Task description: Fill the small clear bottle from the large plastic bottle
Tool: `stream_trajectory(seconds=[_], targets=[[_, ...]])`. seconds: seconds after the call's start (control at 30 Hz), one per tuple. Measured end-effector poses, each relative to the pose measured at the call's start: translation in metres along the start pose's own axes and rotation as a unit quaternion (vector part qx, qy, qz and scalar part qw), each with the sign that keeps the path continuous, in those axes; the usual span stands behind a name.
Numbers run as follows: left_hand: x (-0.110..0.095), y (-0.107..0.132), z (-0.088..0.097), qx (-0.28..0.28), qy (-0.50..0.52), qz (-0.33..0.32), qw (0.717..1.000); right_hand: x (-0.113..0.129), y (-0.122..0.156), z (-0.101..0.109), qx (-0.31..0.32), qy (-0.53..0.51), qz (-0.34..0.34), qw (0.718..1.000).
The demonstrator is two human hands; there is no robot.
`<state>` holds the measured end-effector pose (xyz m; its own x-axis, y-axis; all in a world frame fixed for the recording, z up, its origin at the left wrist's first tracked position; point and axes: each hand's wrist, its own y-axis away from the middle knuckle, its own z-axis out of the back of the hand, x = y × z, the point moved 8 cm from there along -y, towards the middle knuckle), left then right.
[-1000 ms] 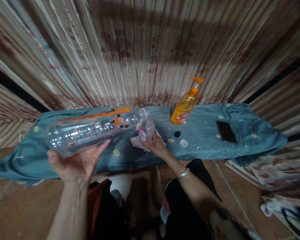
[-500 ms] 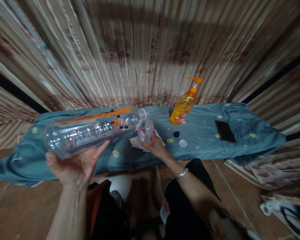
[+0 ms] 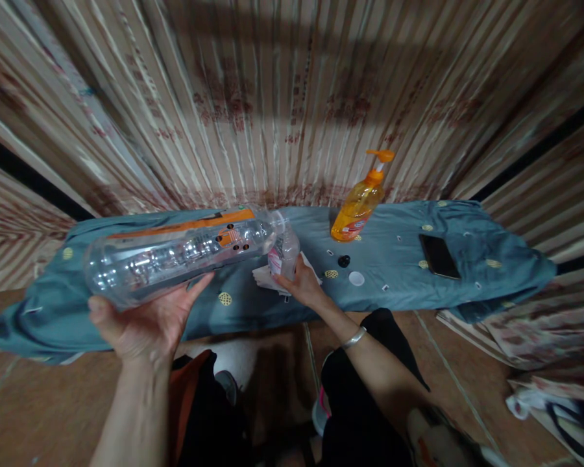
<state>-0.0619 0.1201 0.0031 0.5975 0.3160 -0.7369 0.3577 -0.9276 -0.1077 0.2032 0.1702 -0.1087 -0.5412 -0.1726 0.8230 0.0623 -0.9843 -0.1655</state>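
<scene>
A large clear plastic bottle (image 3: pixel 175 256) with an orange-and-white label lies almost level in my left hand (image 3: pixel 150 321), which supports it from below near its base, thumb and fingers around its underside. Its neck points right and meets the top of a small clear plastic bottle (image 3: pixel 287 250). My right hand (image 3: pixel 302 282) grips that small bottle, which looks roughly upright and slightly tilted. Where the two mouths meet is hard to make out. Under the small bottle lies a folded white tissue (image 3: pixel 265 277), partly hidden.
A pump bottle of orange liquid (image 3: pixel 357 204) stands at the back of the cloth-covered bench (image 3: pixel 399 285). A small black cap (image 3: pixel 344 261), a white round lid (image 3: pixel 356 279) and a dark phone (image 3: pixel 438 255) lie to the right. A pleated curtain (image 3: pixel 272 97) hangs behind.
</scene>
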Motion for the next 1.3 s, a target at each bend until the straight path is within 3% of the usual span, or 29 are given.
stream_trajectory(seconds=[0.7, 1.07, 1.3], targets=[[0.0, -0.001, -0.002, 0.007, -0.032, 0.002, 0.999, -0.001, 0.002, -0.002, 0.002, -0.006, -0.045, 0.999], [0.005, -0.004, 0.014, -0.01, -0.013, 0.017, 1.0, 0.003, 0.003, -0.001, 0.002, -0.021, -0.05, 0.999], [0.003, -0.003, 0.008, 0.006, -0.014, 0.014, 1.0, 0.004, 0.003, 0.0, 0.004, -0.008, -0.05, 0.999]])
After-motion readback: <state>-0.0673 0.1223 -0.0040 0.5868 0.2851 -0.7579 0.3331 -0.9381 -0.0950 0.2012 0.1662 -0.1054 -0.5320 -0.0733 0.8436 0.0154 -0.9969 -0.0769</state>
